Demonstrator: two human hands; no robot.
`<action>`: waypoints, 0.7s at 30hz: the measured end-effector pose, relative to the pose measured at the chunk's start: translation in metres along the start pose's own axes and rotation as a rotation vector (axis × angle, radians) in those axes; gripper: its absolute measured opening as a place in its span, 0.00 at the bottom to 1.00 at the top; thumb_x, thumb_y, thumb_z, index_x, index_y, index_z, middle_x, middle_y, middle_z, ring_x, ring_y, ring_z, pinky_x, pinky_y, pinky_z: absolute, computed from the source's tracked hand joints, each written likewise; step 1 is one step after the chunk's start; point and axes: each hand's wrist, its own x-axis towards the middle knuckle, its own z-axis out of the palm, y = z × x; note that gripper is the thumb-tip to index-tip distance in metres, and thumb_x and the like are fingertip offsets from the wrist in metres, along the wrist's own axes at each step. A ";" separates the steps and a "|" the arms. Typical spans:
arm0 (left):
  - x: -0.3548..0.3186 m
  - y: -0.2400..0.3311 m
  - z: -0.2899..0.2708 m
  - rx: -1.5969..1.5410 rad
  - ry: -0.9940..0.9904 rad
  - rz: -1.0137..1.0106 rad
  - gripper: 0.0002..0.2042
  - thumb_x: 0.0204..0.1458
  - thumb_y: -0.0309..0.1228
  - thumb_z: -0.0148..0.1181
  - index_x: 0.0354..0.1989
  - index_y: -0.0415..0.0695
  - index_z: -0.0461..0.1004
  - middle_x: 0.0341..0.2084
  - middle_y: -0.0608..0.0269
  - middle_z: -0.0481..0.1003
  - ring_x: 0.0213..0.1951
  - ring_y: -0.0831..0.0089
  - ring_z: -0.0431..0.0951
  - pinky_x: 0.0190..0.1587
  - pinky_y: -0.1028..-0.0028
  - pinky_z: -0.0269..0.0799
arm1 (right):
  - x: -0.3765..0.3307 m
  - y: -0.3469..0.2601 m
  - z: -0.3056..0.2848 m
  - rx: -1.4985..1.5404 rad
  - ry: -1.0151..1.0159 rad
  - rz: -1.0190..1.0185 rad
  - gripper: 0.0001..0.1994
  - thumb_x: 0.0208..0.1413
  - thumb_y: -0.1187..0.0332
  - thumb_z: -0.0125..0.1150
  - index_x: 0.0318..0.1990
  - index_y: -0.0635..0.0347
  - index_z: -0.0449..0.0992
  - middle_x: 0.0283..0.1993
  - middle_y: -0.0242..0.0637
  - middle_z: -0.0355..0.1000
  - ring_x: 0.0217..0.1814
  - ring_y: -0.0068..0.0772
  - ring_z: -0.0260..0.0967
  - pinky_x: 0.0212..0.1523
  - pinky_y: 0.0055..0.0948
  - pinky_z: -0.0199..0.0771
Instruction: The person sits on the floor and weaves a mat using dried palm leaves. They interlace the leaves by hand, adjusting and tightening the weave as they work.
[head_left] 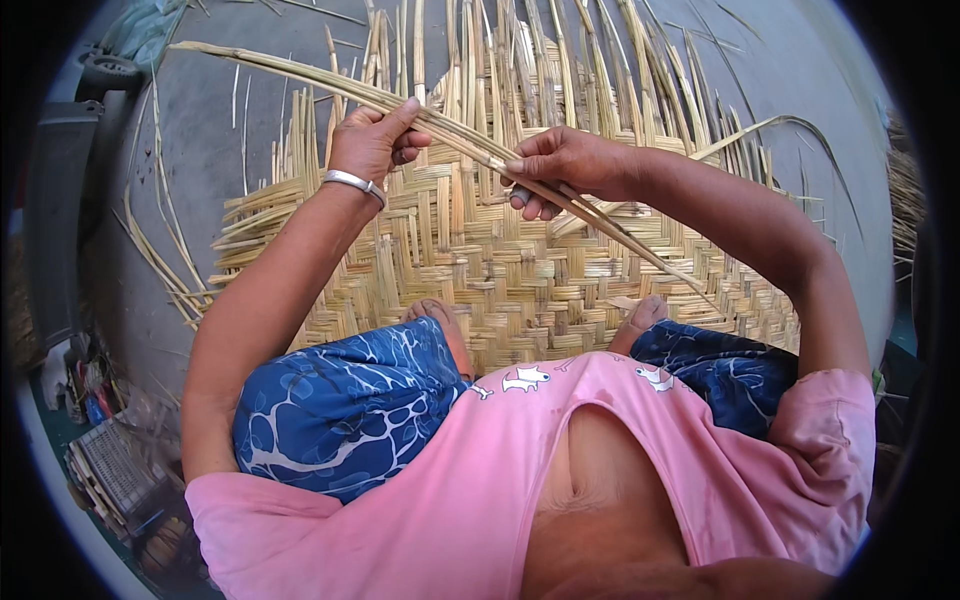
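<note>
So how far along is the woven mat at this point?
Done: a wide patch of the woven mat is tightly interlaced under the feet. In hand: the left hand and right hand grip a long bamboo strip above it. Left: loose strip ends stand unwoven along the far edge.

A woven mat [480, 250] lies on the floor [200, 130] at the centre, with loose strips fanning off it toward twelve o'clock. Above the mat, a bundle of strips [440, 128] slants from ten o'clock down to four o'clock, the left hand [372, 140] at its ten o'clock side, the right hand [560, 165] just beside. Both feet rest on the mat's six o'clock edge. Crates [110, 470] sit at eight o'clock.
</note>
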 end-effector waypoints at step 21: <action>0.155 -0.055 -0.041 0.954 0.016 -0.039 0.15 0.48 0.40 0.63 0.36 0.41 0.73 0.20 0.67 0.68 0.22 0.79 0.68 0.22 0.75 0.67 | 0.028 0.041 -0.057 -0.029 0.446 -0.075 0.09 0.62 0.68 0.48 0.40 0.66 0.68 0.34 0.40 0.71 0.31 0.25 0.73 0.33 0.23 0.77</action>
